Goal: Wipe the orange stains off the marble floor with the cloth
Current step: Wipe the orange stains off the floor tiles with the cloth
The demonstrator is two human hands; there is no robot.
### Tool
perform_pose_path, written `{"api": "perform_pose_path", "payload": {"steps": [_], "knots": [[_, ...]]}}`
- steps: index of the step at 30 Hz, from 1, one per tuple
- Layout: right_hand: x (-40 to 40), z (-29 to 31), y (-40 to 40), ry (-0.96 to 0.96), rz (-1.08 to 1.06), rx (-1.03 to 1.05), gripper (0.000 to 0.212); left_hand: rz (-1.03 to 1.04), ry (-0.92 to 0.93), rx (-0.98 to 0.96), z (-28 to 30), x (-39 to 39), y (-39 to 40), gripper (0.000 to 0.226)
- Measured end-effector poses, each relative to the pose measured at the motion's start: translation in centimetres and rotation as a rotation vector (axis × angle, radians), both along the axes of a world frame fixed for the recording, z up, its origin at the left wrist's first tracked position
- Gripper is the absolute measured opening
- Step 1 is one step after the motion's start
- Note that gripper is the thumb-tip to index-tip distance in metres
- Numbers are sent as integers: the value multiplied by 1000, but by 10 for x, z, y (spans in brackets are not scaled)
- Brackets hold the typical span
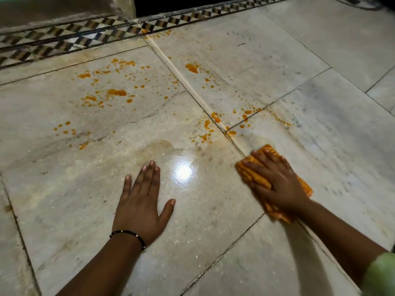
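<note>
Orange stains (116,92) dot the pale marble floor (64,178), spread from the upper left slab across the seam to a blob at the upper middle (191,67) and drops near the tile joint (215,117). My right hand (277,182) lies flat with spread fingers on a folded orange cloth (255,178), pressing it onto the floor just below the nearest drops. My left hand (142,201) rests palm down on the bare marble, fingers straight, a dark bead bracelet on its wrist. A wet smear (162,146) shows ahead of the left hand.
A patterned black-and-white border strip (85,37) runs along the far edge of the floor, with a dark opening (171,3) behind it. A bright light reflection (183,173) sits between my hands. A green sleeve (382,272) shows at the lower right.
</note>
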State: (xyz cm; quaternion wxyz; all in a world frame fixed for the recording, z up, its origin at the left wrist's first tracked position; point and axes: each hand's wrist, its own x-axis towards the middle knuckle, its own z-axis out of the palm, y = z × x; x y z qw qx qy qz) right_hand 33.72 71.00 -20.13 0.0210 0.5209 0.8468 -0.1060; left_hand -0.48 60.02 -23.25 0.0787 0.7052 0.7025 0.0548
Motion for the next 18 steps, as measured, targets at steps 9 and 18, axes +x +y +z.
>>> {"api": "perform_pose_path", "payload": {"steps": [9,18], "knots": [[-146,3,26,5,146,16,61,8,-1,-28,3,-1,-1,77],[-69,0,24,57,-20,12,59,0,-19,0,2,1,-1,76]]}}
